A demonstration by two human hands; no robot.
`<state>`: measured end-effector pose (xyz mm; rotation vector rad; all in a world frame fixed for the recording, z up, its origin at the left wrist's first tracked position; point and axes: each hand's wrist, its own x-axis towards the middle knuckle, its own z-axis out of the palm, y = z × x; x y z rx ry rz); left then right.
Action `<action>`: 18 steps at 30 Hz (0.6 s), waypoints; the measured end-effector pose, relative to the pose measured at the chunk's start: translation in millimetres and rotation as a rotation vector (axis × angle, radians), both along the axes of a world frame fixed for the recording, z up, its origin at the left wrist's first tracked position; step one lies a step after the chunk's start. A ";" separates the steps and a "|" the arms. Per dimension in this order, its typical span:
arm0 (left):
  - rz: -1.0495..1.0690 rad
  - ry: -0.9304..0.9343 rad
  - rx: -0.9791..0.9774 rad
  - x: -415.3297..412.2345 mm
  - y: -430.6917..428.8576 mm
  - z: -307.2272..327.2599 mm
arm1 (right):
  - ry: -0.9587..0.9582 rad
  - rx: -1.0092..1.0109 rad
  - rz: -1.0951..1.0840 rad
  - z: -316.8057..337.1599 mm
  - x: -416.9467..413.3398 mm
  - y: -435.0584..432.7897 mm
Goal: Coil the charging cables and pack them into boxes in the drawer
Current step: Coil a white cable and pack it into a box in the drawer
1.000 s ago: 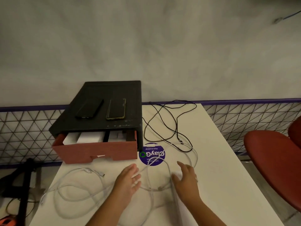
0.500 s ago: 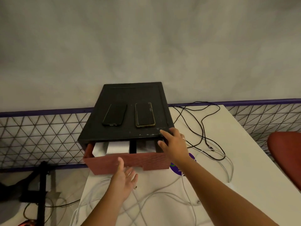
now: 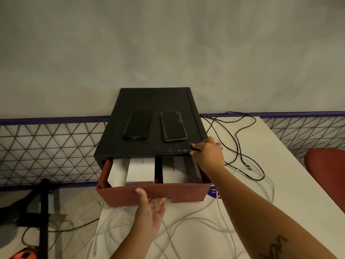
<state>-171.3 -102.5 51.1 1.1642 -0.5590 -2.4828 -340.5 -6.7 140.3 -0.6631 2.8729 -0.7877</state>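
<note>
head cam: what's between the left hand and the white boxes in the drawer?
The red drawer front: the left hand touches its outer face with the thumb; the white boxes sit behind it. Head view.

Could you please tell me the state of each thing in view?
Drawer: partly open.
White box: closed, in drawer.
Left phone: screen dark.
Right phone: screen dark.
White cables: uncoiled on table.
Black cable: uncoiled.
Left hand: thumb on drawer front.
Right hand: grips cabinet corner.
</note>
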 end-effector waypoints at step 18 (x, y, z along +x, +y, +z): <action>0.105 -0.039 0.034 87.1 61.1 4.9 | 0.004 -0.009 -0.029 1.2 0.7 0.2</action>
